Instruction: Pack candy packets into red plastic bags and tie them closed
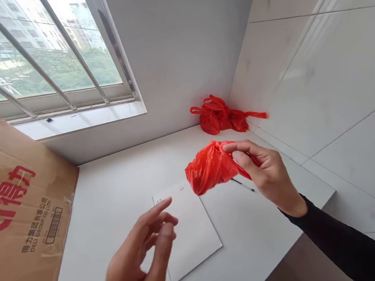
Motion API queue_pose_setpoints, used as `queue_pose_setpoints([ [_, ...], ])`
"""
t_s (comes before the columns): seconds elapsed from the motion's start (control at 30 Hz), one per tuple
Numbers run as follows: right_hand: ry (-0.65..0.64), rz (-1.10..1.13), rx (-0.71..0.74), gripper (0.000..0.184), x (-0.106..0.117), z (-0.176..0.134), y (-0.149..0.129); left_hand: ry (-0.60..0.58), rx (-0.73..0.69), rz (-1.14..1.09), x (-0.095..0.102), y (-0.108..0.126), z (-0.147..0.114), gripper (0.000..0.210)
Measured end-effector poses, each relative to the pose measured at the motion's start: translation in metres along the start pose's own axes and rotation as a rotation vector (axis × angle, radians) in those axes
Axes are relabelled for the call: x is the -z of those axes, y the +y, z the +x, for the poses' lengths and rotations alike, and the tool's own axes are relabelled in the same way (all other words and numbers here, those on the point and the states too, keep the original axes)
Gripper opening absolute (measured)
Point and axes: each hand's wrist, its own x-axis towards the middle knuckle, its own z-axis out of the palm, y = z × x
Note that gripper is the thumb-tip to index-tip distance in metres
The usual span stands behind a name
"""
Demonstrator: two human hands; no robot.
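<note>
R hand (268,170) pinches knotted red bag (206,170) btwn fingers above bench (245,236), long axis slanting, bulge twd bench's L edge; L hand (136,249) fingers half-spread.

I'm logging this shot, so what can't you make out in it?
Head view: anything inside the held red bag is hidden by its bunched plastic.
Head view: writing on the paper is too small to read; the left hand hides part of its left side.
Head view: that hand's wrist is cut off by the bottom edge.
Head view: the cardboard box is cut off by the left edge.
</note>
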Motion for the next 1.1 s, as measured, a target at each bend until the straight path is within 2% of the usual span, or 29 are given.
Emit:
queue_pose_setpoints([
  [0.1,-0.190,0.144,-0.119,0.018,-0.030,-0.039,-0.012,-0.116,0.040,0.022,-0.015,0.002,-0.001,0.050],
  [0.2,-0.323,0.225,-0.207,0.019,-0.051,-0.061,-0.012,-0.185,0.072,0.097,-0.019,-0.012,-0.005,0.024],
  [0.27,-0.354,0.251,-0.253,0.019,-0.059,-0.065,-0.010,-0.201,0.075,0.105,-0.015,-0.026,-0.013,0.020],
  [0.43,-0.354,0.240,-0.259,0.016,-0.059,-0.064,-0.007,-0.220,0.116,0.103,-0.001,-0.054,-0.033,0.025],
  [0.6,-0.192,0.328,-0.241,0.012,-0.055,-0.061,-0.009,-0.196,0.168,0.109,0.008,-0.067,-0.045,0.026],
  [0.67,-0.251,0.379,-0.264,0.012,-0.056,-0.060,-0.011,-0.164,0.182,0.102,0.011,-0.069,-0.048,0.023],
  [0.73,-0.411,0.435,-0.299,0.028,-0.060,-0.061,-0.011,-0.105,0.148,0.088,0.010,-0.068,-0.051,0.015],
  [0.8,-0.521,0.473,-0.323,0.041,-0.066,-0.064,-0.009,-0.062,0.095,0.071,0.008,-0.066,-0.052,0.024],
  [0.9,-0.530,0.264,-0.242,0.031,-0.078,-0.067,0.000,-0.078,0.097,0.028,0.002,-0.061,-0.051,0.027],
  [1.0,-0.579,-0.057,-0.017,0.015,-0.091,-0.070,0.010,-0.078,0.148,-0.039,-0.002,-0.057,-0.048,0.019],
  [1.1,-0.591,-0.132,0.114,0.015,-0.097,-0.071,0.015,-0.060,0.163,-0.071,0.000,-0.055,-0.047,0.018],
])
